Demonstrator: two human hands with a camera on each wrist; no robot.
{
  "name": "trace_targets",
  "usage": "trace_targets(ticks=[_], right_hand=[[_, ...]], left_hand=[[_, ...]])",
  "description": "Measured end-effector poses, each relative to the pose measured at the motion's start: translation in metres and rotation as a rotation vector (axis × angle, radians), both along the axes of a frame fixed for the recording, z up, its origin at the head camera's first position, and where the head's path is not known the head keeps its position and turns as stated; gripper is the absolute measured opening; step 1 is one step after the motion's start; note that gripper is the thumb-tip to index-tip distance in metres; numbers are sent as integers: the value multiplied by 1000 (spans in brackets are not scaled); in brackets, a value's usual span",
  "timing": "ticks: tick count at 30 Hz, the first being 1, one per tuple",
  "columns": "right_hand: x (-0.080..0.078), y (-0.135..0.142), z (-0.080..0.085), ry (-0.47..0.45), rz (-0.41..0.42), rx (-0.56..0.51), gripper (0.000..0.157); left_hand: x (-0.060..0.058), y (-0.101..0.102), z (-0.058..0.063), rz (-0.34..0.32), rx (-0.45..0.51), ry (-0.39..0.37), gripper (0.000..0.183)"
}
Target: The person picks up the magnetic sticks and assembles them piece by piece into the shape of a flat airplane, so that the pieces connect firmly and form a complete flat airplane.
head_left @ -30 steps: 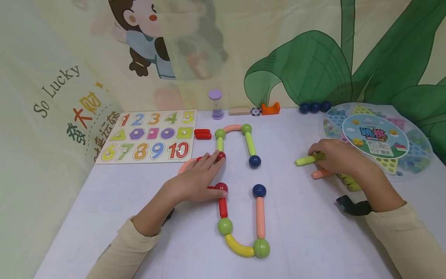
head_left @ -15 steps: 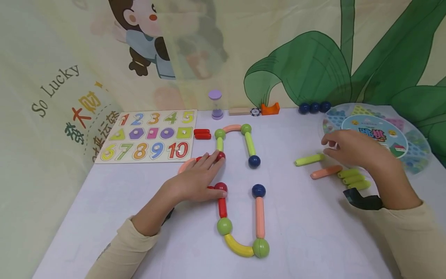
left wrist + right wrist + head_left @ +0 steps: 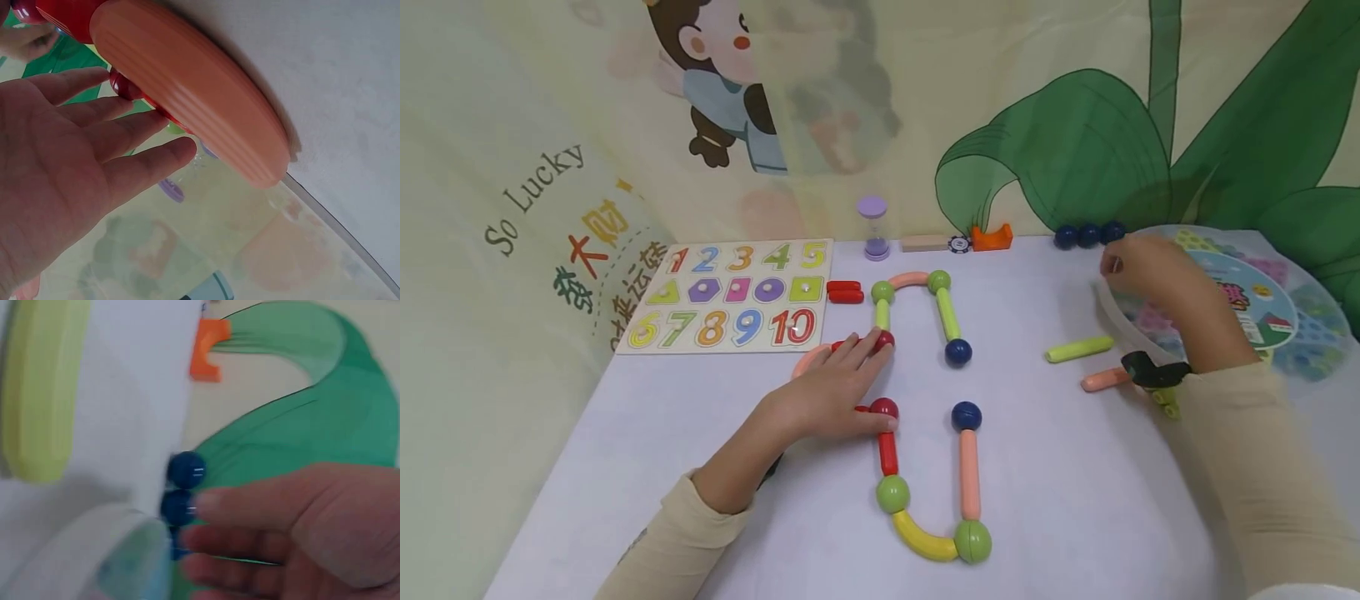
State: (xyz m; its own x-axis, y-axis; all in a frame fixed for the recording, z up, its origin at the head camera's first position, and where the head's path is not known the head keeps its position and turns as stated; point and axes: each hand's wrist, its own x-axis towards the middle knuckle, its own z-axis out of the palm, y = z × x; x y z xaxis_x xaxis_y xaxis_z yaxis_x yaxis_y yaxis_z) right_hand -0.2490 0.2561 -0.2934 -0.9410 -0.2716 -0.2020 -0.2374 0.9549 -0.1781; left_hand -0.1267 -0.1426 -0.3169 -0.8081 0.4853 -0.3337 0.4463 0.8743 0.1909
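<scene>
My left hand (image 3: 831, 396) lies spread over the left side of a figure of magnetic sticks and balls, fingertips at the upper red ball (image 3: 885, 340) and thumb on the lower red ball (image 3: 884, 408). Its fingers look straight in the left wrist view, beside a curved salmon stick (image 3: 194, 87). My right hand (image 3: 1172, 279) hovers over the near-left edge of the round game box (image 3: 1258, 325), holding nothing, fingers loosely bent. In the right wrist view, its thumb tip overlaps the row of dark blue balls (image 3: 186, 470) by the backdrop.
A light green stick (image 3: 1078, 349) and a salmon stick (image 3: 1105, 380) lie right of the figure. A number puzzle board (image 3: 722, 293) sits back left, with two red sticks (image 3: 846, 297) beside it. An hourglass (image 3: 874, 229) and orange piece (image 3: 992, 237) stand along the backdrop.
My right hand has let go of the light green stick, leaving it on the table, and moved away toward the blue balls. My left hand has stayed in place on the figure.
</scene>
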Motion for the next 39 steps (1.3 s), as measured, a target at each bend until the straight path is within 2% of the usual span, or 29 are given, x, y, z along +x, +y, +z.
trace_targets(ticks=[4, 7, 9, 13, 17, 20, 23, 25, 29, 32, 36, 39], right_hand=[[40, 13, 8, -89, 82, 58, 11], [67, 22, 10, -99, 80, 93, 14], [79, 24, 8, -96, 74, 94, 19], [89, 22, 2, -109, 73, 70, 23], [90, 20, -4, -129, 65, 84, 19], [89, 10, -3, -124, 61, 81, 22], [82, -12, 4, -65, 130, 32, 22], [71, -36, 9, -13, 204, -32, 20], [35, -99, 13, 72, 389, -154, 15], [8, -154, 11, 110, 483, -190, 15], [-17, -220, 6, 89, 565, -174, 20], [-29, -256, 0, 37, 590, -121, 23]], left_hand=[[2, 0, 2, 2, -1, 3, 94], [2, -1, 3, 13, 1, 7, 95], [2, -2, 3, 19, -4, 9, 95], [2, -4, 3, 25, -11, 11, 95], [1, -3, 1, 18, -5, 12, 95], [0, -2, -1, 9, 0, 12, 95], [0, -1, 0, 10, -1, 12, 95], [0, -2, 0, 16, -5, 13, 95], [0, -3, 1, 22, -10, 14, 95], [0, -2, 1, 17, -1, 13, 95], [0, 0, 0, 8, 9, 14, 95], [0, 1, -1, -1, 5, 19, 96]])
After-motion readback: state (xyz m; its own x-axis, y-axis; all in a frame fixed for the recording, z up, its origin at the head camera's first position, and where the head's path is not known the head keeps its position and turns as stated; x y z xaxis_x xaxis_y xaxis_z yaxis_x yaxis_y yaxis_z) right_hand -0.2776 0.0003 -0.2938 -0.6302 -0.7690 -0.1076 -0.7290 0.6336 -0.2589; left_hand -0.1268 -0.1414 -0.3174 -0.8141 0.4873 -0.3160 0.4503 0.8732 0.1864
